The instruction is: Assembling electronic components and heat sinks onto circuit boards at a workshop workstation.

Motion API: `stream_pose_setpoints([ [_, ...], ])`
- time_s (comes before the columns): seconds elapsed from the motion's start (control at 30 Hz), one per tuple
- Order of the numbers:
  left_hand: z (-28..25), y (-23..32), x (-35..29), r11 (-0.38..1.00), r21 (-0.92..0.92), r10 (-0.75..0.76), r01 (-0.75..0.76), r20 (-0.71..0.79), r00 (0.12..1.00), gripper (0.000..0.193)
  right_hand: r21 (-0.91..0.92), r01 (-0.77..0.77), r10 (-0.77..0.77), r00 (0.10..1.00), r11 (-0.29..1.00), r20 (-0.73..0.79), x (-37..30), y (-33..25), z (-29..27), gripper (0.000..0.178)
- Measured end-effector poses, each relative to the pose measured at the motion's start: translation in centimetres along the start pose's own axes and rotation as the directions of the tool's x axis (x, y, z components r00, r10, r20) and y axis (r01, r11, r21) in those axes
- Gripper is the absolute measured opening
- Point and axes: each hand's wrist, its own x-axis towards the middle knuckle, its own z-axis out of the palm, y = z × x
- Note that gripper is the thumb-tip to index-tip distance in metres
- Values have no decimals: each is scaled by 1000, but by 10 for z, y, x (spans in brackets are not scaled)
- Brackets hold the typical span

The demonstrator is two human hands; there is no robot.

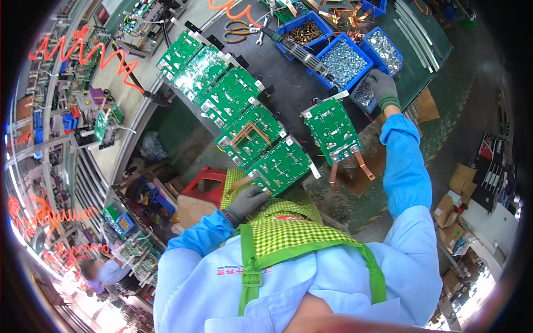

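My left hand (pixel 248 203), in a grey glove, is curled at the near corner of a green circuit board (pixel 282 165); whatever its fingers hold is hidden. Beside it a copper strip (pixel 240 183) sticks out from that board. My right hand (pixel 382 87), also gloved, reaches to a blue bin of small metal parts (pixel 363 95) at the right, its fingers bent down and partly out of sight. Between the hands another green board (pixel 333 129) lies apart, with two copper strips (pixel 363 165) at its near end. A copper frame (pixel 251 135) rests on a board in the row.
More green boards (pixel 200 72) run up to the far left. A power screwdriver (pixel 302 55) lies against blue bins of hardware (pixel 343 62). Pliers (pixel 237 32) and a wrench (pixel 261 36) sit farther back. Metal bars (pixel 413 36) lie far right; a red stool (pixel 204 183) stands below.
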Motion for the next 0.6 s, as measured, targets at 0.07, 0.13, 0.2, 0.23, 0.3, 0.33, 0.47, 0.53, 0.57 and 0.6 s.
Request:
stream_pose_setpoints([
  [0.07,6,1,-9,998,-27,63,-63,-1,998,22,49,120,-117,992,992,-50,5,-22,0,24],
  [0.13,8,9,-5,998,3,66,-66,-9,998,24,0,150,-150,988,989,36,22,-38,8,26],
  [0.2,11,12,-3,996,65,63,-61,-37,997,24,-185,338,-345,939,923,-6,34,-50,19,32],
  [0.23,10,11,-6,996,58,68,-65,-48,997,24,-183,351,-358,934,918,-3,40,-55,25,32],
  [0.3,10,5,-9,998,-56,31,-35,-68,997,19,-306,203,-168,976,930,136,50,-70,32,38],
  [0.33,7,0,-4,998,-39,45,-46,-40,998,24,-345,218,-172,972,913,159,55,-67,42,35],
  [0.47,3,-8,4,993,37,117,-115,-39,992,24,-371,155,-89,978,916,190,45,-86,39,30],
  [0.53,12,24,-12,992,88,96,-93,-30,995,26,-351,145,-100,985,925,141,45,-83,41,28],
  [0.57,8,6,-5,992,55,114,-115,16,993,27,-338,140,-110,988,931,106,48,-77,46,28],
  [0.6,7,2,-3,992,82,97,-97,2,995,27,-318,174,-159,985,932,72,51,-70,49,26],
])
